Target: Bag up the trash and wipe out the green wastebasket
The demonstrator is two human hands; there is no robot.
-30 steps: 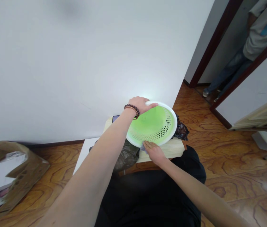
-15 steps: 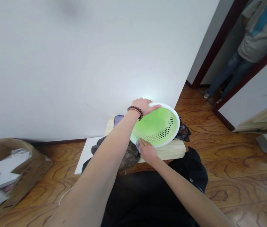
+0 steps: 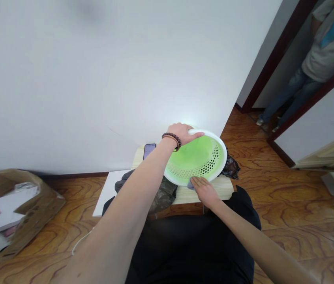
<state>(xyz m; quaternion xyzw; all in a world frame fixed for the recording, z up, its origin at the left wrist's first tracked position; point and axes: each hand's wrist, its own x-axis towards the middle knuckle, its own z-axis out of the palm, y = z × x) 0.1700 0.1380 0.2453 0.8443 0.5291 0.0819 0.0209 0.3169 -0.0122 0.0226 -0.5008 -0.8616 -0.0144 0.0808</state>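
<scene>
A green basket [image 3: 193, 153] with a white rim and rows of holes is tilted toward me above a small wooden bench [image 3: 218, 189]. My left hand [image 3: 182, 133], with a beaded bracelet at its wrist, grips the basket's upper rim, thumb over the edge. On the near lower rim my right hand [image 3: 206, 190] presses a small greyish cloth [image 3: 190, 184], fingers closed on it. Most of the cloth is hidden under the fingers.
A phone [image 3: 149, 150] lies on the bench beside the wall. Dark plastic bags [image 3: 164, 197] sit at the bench's left, another [image 3: 231, 167] at its right. An open cardboard box [image 3: 41, 205] stands on the floor at left. A person [image 3: 318, 63] stands in the doorway at right.
My right hand has slid rightward along the basket's near rim with the cloth. My left hand keeps its grip on the upper rim.
</scene>
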